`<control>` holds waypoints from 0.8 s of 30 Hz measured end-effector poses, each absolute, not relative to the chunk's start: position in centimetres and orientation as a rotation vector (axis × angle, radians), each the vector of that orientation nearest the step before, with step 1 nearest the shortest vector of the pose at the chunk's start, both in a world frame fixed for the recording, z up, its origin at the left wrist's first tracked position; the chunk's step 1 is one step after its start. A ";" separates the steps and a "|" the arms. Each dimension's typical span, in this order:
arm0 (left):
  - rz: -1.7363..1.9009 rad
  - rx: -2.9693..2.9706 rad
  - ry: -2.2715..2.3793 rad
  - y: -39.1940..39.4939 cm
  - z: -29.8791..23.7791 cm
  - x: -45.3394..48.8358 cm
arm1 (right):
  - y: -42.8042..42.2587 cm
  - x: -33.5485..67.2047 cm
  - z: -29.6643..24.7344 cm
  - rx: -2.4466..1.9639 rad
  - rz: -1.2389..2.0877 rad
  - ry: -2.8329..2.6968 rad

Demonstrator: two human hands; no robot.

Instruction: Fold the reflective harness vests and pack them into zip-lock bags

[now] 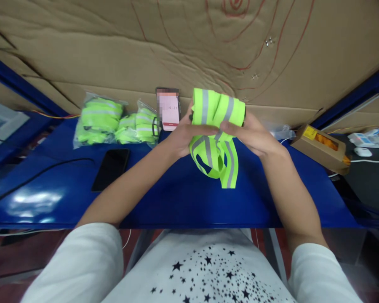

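Note:
A neon-yellow reflective strap vest (215, 139) with grey stripes is held above the blue table (177, 198). Its upper part is folded into a bundle and loose loops hang down below. My left hand (185, 136) grips the bundle from the left, fingers curled across its front. My right hand (251, 134) grips it from the right, its fingers meeting the left hand's in the middle. Both forearms reach out over the table from my white star-print shirt.
Clear bags of folded yellow vests (113, 122) lie at the back left. A lit phone (169, 108) leans against the cardboard wall (145, 50), and a dark phone (111, 168) with a black cable lies on the table. A cardboard box (324, 147) sits at the right.

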State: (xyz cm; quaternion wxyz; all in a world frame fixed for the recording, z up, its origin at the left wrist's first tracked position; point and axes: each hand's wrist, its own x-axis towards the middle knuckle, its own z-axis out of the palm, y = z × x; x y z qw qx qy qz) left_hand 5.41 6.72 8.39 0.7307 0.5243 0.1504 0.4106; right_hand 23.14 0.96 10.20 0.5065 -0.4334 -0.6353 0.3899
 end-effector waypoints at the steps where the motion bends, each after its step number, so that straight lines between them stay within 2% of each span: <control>1: 0.898 1.153 0.344 6.7 8.1 5.5 | 1.0 23.0 10.1 -1.044 0.940 -1.534; 10: 0.632 1.107 0.266 7.4 6.6 6.1 | 0.1 22.4 11.0 -1.066 0.829 -1.536; 16: 0.516 1.010 0.232 6.2 5.5 7.2 | 0.8 21.6 9.7 -1.036 0.784 -1.463; 24: 0.515 0.992 0.313 5.8 6.0 6.9 | 0.5 21.5 10.1 -1.080 0.645 -1.541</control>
